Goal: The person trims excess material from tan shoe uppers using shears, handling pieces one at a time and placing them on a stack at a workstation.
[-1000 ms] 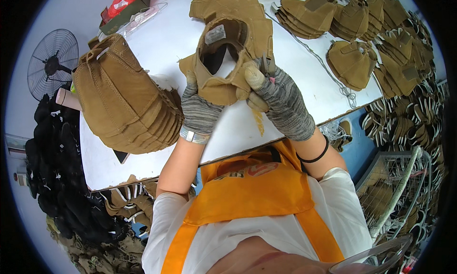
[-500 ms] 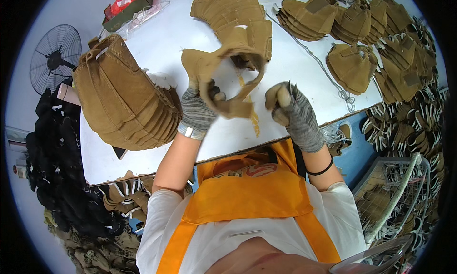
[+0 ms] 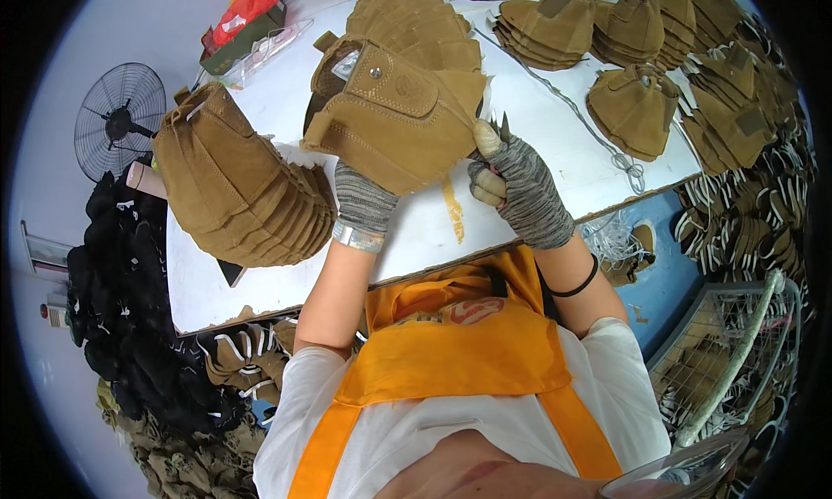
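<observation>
Tan suede shoe upper (image 3: 394,122), held up over the white table (image 3: 416,230) at 12 o'clock from my apron. My left hand (image 3: 364,200) is clamped on its lower edge; my right hand (image 3: 511,183) closes around a small snipping tool at its 3 o'clock corner. I judge trimming goes best with the edge held taut, blades clear of the stitching

Footwear workshop: stacked tan suede shoe uppers (image 3: 238,191) on white worktable (image 3: 416,230), soles heaped at three o'clock (image 3: 771,230), pedestal fan (image 3: 117,118).
</observation>
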Tool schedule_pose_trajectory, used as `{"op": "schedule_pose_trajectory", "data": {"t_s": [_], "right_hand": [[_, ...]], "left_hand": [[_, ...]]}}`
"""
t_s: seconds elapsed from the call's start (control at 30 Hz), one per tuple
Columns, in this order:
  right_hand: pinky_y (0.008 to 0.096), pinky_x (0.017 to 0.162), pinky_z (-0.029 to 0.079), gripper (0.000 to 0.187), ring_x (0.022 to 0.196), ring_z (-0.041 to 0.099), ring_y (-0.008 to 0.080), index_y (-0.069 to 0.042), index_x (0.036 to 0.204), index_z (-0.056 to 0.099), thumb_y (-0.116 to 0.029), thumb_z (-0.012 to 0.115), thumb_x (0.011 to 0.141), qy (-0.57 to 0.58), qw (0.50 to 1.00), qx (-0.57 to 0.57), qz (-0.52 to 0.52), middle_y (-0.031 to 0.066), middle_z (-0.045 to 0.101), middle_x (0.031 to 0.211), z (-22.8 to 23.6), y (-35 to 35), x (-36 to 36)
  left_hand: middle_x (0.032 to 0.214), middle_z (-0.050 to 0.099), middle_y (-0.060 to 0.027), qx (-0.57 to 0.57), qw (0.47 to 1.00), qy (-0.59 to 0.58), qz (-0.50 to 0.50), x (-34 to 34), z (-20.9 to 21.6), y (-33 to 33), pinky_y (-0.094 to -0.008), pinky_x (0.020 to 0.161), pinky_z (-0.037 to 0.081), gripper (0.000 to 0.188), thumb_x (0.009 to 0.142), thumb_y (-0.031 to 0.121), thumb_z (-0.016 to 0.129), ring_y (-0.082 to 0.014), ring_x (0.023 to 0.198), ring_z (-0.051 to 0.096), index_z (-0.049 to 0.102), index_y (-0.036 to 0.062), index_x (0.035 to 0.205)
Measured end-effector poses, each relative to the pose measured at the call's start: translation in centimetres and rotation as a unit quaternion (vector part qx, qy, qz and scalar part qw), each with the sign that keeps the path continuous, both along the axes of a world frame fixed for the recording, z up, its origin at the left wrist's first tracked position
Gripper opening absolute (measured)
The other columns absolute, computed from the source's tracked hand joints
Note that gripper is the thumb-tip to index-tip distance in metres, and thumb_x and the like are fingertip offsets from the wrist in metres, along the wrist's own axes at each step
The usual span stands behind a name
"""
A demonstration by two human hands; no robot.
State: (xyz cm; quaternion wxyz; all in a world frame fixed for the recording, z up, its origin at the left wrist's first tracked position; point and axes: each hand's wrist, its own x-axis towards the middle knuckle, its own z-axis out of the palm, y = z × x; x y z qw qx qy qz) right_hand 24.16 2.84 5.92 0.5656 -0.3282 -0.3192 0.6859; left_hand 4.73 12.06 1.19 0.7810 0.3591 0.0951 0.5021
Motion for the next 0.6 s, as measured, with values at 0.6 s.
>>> {"op": "schedule_pose_trajectory", "data": {"t_s": [0.6], "right_hand": [[0.0198,0.034,0.023,0.033,0.036,0.026,0.0023,-0.004,0.104,0.055,-0.033,0.058,0.089,0.065,0.997,0.039,-0.027,-0.0057,0.047,0.06,-3.1,0.4,1.4]], "left_hand": [[0.13,0.045,-0.0128,-0.139,0.979,-0.121,-0.089,0.4,1.8,-2.0,-0.0376,0.101,0.038,0.044,0.094,0.022,0.044,-0.0255,0.117,0.046,0.034,0.0044,0.133]]}}
